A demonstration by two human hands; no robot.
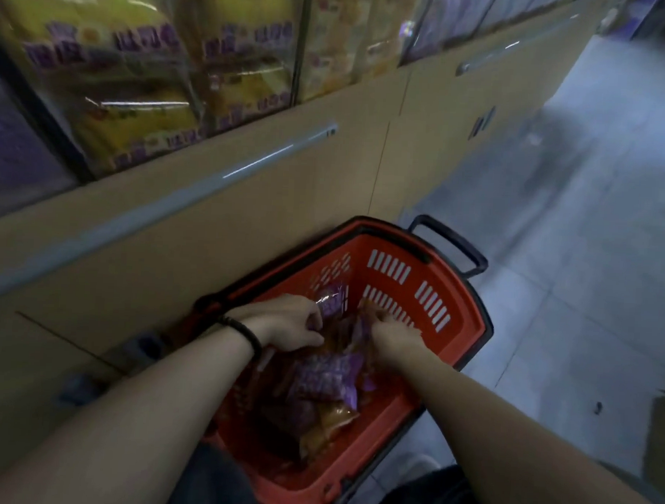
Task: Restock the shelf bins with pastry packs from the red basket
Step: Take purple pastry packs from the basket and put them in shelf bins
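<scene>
The red basket (417, 278) stands on the floor against the shelf base, holding several purple and brown pastry packs (325, 377). Both my hands are down inside it. My left hand (286, 320), with a dark band at the wrist, has its fingers curled round a purple pack (332, 301) near the basket's far wall. My right hand (392, 328) digs into the packs beside it, fingers curled on a brown and purple pack (362, 321). Clear shelf bins (148, 72) full of yellow and purple packs sit above at the upper left.
A beige cabinet front (248, 225) with long metal handles runs below the bins, along the left of the aisle. The basket's black handle (453, 242) sticks out at its far end. Grey tiled floor (572, 224) stretches to the right. My knees show at the bottom edge.
</scene>
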